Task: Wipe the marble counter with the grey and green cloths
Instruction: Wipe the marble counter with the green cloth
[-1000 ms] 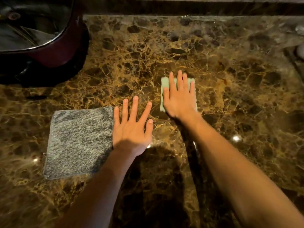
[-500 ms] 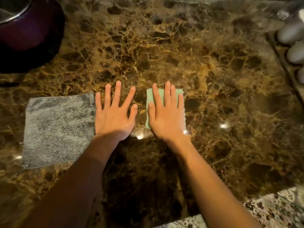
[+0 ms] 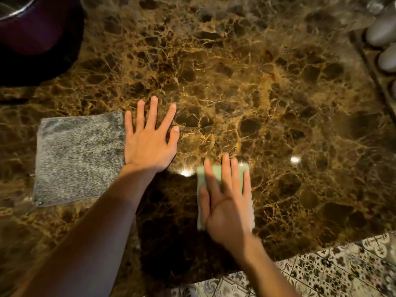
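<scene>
The brown veined marble counter (image 3: 235,93) fills the view. A square grey cloth (image 3: 79,159) lies flat on it at the left. My left hand (image 3: 147,144) rests flat on the marble with fingers spread, its outer edge against the grey cloth's right side. A small folded green cloth (image 3: 215,173) lies nearer the counter's front edge, mostly covered by my right hand (image 3: 227,213), which presses down on it with the palm and straight fingers. The right hand is motion-blurred.
A dark purple pot (image 3: 38,33) stands at the back left. Pale rounded objects (image 3: 383,33) sit on a tray (image 3: 372,67) at the right edge. The counter's front edge runs along the bottom right, with patterned floor tiles (image 3: 321,271) below it.
My right hand has slid the green cloth back toward me, from beside the left hand toward the counter's front edge. The left hand and grey cloth stay where they were.
</scene>
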`<control>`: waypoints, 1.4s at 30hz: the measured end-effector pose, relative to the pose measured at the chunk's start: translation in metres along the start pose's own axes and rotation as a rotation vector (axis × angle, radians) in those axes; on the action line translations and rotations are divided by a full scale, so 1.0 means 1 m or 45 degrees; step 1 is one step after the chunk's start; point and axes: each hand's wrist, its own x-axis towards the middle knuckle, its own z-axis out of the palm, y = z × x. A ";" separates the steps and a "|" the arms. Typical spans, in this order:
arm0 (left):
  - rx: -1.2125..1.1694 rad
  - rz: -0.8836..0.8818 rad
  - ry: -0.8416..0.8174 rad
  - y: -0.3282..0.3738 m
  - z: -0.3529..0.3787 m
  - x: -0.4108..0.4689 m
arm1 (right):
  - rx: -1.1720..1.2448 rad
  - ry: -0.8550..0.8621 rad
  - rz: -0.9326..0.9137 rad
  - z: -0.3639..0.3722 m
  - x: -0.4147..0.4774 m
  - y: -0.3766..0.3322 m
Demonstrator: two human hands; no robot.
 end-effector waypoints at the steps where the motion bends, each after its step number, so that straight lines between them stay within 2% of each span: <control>1: 0.000 0.000 0.003 0.001 0.000 0.000 | -0.007 0.024 0.020 -0.003 0.029 0.004; 8: -0.019 -0.003 0.006 0.000 0.001 0.000 | -0.012 0.010 0.168 -0.044 0.269 0.043; 12: -0.020 -0.008 0.012 0.000 0.005 0.000 | -0.010 -0.017 0.211 -0.053 0.329 0.052; 15: -0.030 -0.006 0.014 0.001 0.004 -0.001 | -0.026 -0.002 0.191 -0.052 0.316 0.049; 18: -0.023 -0.008 0.010 0.002 0.002 -0.001 | -0.032 0.009 0.156 -0.045 0.262 0.045; 27: 0.005 -0.004 -0.008 0.004 -0.002 -0.002 | -0.041 0.002 0.076 -0.006 -0.047 0.024; 30: -0.012 0.001 -0.029 0.003 -0.003 -0.001 | -0.109 -0.018 0.097 0.001 -0.102 0.020; 35: 0.005 0.001 -0.039 0.001 -0.003 -0.001 | -0.014 -0.029 0.100 -0.009 -0.054 0.026; 42: 0.028 -0.011 -0.073 0.002 -0.004 -0.001 | -0.062 0.022 0.138 -0.034 0.164 0.065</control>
